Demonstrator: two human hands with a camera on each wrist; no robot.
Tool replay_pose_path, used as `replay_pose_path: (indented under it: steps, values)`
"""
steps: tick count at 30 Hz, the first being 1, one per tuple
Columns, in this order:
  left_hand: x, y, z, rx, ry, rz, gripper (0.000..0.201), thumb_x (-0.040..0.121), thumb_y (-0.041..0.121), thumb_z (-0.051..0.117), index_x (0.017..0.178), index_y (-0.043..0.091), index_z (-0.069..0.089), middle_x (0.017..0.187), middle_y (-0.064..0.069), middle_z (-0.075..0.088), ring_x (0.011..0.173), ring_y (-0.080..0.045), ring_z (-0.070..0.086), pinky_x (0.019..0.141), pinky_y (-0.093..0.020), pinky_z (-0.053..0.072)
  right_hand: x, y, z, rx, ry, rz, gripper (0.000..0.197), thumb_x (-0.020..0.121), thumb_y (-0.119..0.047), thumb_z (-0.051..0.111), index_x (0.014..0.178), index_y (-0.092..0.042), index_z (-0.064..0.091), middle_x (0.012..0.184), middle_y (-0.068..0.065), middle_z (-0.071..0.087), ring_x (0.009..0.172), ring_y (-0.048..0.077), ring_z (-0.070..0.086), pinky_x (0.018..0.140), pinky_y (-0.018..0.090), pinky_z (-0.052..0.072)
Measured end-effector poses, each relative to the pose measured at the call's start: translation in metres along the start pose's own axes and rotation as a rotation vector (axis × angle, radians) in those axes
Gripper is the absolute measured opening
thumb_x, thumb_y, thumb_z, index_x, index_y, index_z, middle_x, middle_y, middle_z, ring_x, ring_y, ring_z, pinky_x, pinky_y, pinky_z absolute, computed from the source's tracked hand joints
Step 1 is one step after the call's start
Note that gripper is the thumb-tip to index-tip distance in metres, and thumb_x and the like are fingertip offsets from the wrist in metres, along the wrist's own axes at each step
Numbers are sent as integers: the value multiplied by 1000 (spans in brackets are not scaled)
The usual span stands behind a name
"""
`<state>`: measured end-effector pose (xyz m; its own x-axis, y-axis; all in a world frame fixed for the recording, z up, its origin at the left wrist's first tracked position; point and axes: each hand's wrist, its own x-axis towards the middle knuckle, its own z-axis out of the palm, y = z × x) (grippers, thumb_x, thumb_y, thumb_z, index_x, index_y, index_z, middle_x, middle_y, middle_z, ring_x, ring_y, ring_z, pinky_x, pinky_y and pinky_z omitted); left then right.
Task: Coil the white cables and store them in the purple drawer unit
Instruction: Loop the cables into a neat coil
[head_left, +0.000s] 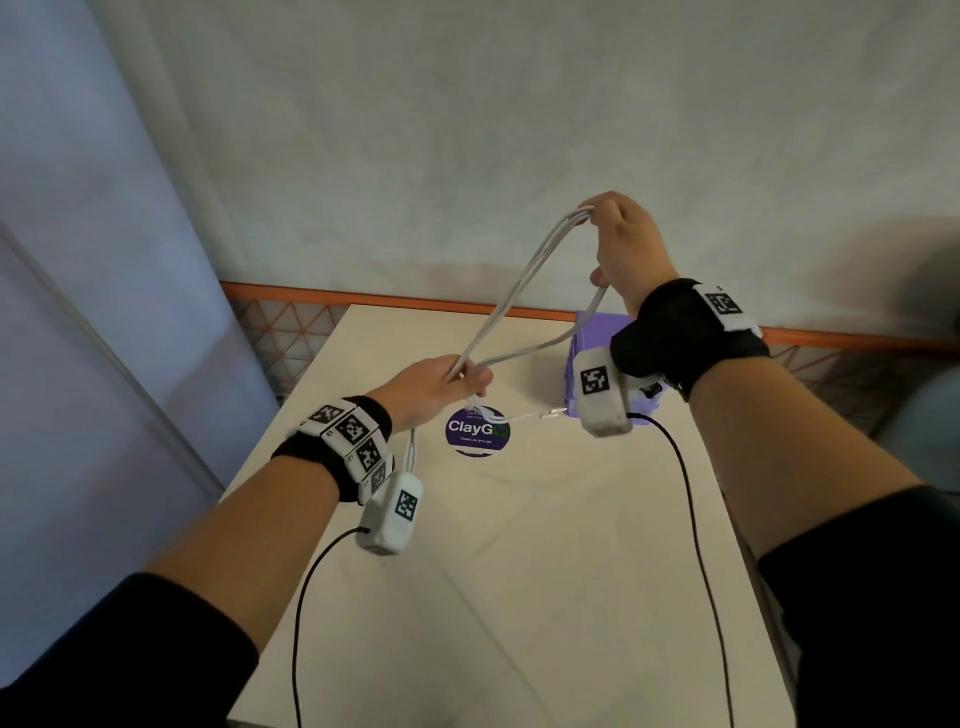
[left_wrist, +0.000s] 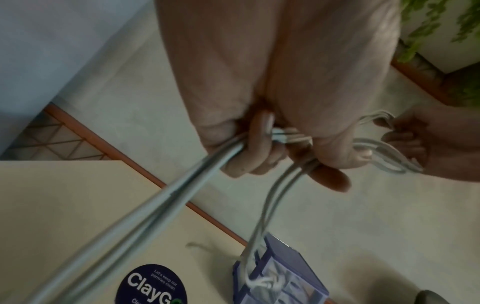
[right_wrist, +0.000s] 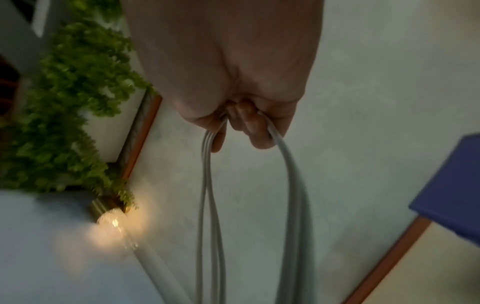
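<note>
A white cable (head_left: 519, 283) is stretched in long loops between my two hands above the table. My left hand (head_left: 447, 382) grips the lower end of the loops; in the left wrist view its fingers (left_wrist: 259, 148) curl round several strands (left_wrist: 166, 197). My right hand (head_left: 623, 244) is raised higher and holds the upper bend, with fingers (right_wrist: 249, 127) curled over the strands (right_wrist: 210, 185). A cable end with a plug (head_left: 553, 414) hangs near the table. The purple drawer unit (head_left: 592, 343) stands at the table's back right, partly hidden by my right wrist; white cable (left_wrist: 262, 284) shows at its front.
The cream table (head_left: 519, 545) bears a round dark "ClayGo" sticker (head_left: 478, 430). An orange-edged rail (head_left: 363, 297) runs behind it, against a pale wall. Black wrist-camera leads (head_left: 691, 509) trail over the table. A green plant (right_wrist: 64, 102) and a lit bulb (right_wrist: 114, 222) appear in the right wrist view.
</note>
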<state>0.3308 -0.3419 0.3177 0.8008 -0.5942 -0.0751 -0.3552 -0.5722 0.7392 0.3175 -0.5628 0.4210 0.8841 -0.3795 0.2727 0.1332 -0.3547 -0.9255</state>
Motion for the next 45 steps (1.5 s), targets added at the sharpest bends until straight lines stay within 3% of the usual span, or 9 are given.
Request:
replay_pose_path:
  steps: [5,8,14,17,22,32,38,41,45]
  values:
    - [-10,-5,11,-69,-44,-22,45,98,43,34,84,11,61,88,-2,50,65,-2,48,62,-19,36,8,-5,-7,91,128,-11,21,94,-11,29,98,-13,50,64,-2,36,52,13,33,48,26,33]
    - [-12,-14,13,-153,-54,-58,47,97,50,26,73,20,52,105,-1,68,88,-13,56,73,-25,39,9,-1,-6,139,181,3,22,94,-13,27,99,-16,48,67,-2,38,55,12,35,51,27,36]
    - [-24,-31,15,-373,-77,-120,51,90,59,33,76,17,57,62,3,60,71,-22,65,83,-35,48,10,15,-9,117,280,-10,22,84,-24,27,90,-27,48,77,-8,45,66,11,41,72,33,37]
    - [-27,-44,18,-401,-68,-167,53,89,61,35,81,16,61,61,2,58,64,-19,57,80,-36,46,14,23,-15,97,312,13,21,83,-25,28,83,-31,47,75,-9,44,65,10,40,71,31,37]
    - [-32,-56,19,-340,-72,-194,55,97,54,26,85,13,60,60,-4,62,60,-21,63,69,-30,48,15,46,-16,-9,280,-63,19,97,-9,30,97,-15,48,77,-13,44,67,-1,42,58,4,36]
    - [-37,-70,19,-268,-68,-299,58,92,59,36,69,12,61,52,-5,57,51,-21,56,72,-37,48,9,93,-24,-142,302,-7,34,96,-4,30,116,8,55,97,9,51,85,17,44,51,0,33]
    - [-37,-65,17,-444,-34,-328,50,95,52,37,78,11,60,50,7,32,44,-11,28,64,-26,45,5,122,-32,-126,305,73,34,97,-6,31,118,8,53,100,9,50,81,18,46,51,6,35]
    - [-35,-66,15,-466,14,-315,43,98,45,36,84,11,59,55,6,31,48,-10,27,52,-23,31,-3,137,-35,-195,284,120,33,97,-8,31,117,5,54,100,9,51,89,20,46,66,21,32]
    - [-27,-67,9,-276,167,-313,43,97,49,31,78,16,52,60,5,34,51,-11,29,48,-24,25,-23,160,-22,-266,45,329,32,99,-11,33,115,5,55,97,13,52,86,25,49,67,29,35]
